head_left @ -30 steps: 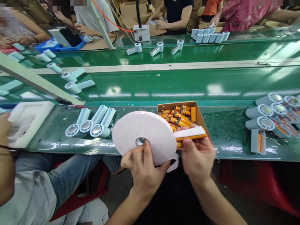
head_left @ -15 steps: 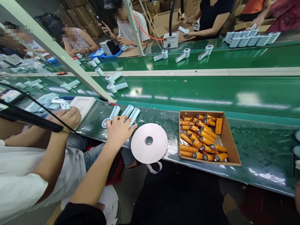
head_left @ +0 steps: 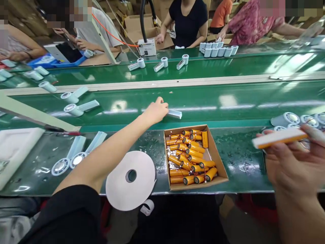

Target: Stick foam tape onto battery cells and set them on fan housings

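Note:
My left hand (head_left: 158,110) is over the green conveyor belt, fingers closed around a pale blue plastic housing (head_left: 175,114). The handle sticks out to the right; the hand hides the rest. At the right edge my right hand (head_left: 291,166) grips an orange battery pack (head_left: 286,138) with a white strip along its top. An open cardboard box (head_left: 218,159) holds several orange battery packs (head_left: 195,149) with thin wires. Left of the box, a large white tape roll (head_left: 144,183) lies at the bench edge under my left forearm. Beyond it lie two pale blue housings (head_left: 76,145).
More round-ended housings (head_left: 289,118) stand at the right behind my right hand. Two others (head_left: 81,106) lie on the belt (head_left: 215,91) at left. A slanted metal post (head_left: 35,112) and a white foam tray (head_left: 17,145) are at left. Co-workers stand across the line.
My left hand has moved right and forward from the bench housings to the belt, carrying one. My right hand has come into view with a battery pack. The view has swung right.

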Available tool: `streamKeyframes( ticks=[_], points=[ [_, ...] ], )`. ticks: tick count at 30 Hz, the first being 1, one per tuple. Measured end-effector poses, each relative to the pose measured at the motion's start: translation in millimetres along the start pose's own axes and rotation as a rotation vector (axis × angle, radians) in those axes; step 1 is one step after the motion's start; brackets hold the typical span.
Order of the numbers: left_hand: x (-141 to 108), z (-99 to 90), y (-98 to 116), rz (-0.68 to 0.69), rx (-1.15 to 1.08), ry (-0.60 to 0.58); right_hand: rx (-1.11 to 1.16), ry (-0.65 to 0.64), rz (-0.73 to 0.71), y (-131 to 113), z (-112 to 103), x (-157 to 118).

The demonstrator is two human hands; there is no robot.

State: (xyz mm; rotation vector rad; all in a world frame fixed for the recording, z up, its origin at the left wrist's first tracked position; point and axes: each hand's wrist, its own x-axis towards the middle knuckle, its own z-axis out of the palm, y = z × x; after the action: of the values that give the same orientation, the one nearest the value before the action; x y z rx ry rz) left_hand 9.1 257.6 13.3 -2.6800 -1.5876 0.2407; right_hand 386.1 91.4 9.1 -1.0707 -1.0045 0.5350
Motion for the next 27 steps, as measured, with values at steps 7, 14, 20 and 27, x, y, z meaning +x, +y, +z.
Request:
streamKeyframes(
  ticks=[7, 14, 20, 27],
  points=[
    [50, -1.7, -8, 0.036, -0.202, -0.136, -0.098, -0.648, 0.089, 52, 123, 57],
    [47, -1.7, -3, -0.098, -0.344, -0.031, -0.478, -1.143, -0.145, 108, 205, 82],
    [61, 14.4, 11, -0.202, -0.407, 0.057, -1.126, -1.308, -0.522, 97, 211, 85],
    [56, 4.1, 31, -0.199, -0.49, 0.11, -1.263, -1.442, -0.511, 86, 233, 78]
  ],
)
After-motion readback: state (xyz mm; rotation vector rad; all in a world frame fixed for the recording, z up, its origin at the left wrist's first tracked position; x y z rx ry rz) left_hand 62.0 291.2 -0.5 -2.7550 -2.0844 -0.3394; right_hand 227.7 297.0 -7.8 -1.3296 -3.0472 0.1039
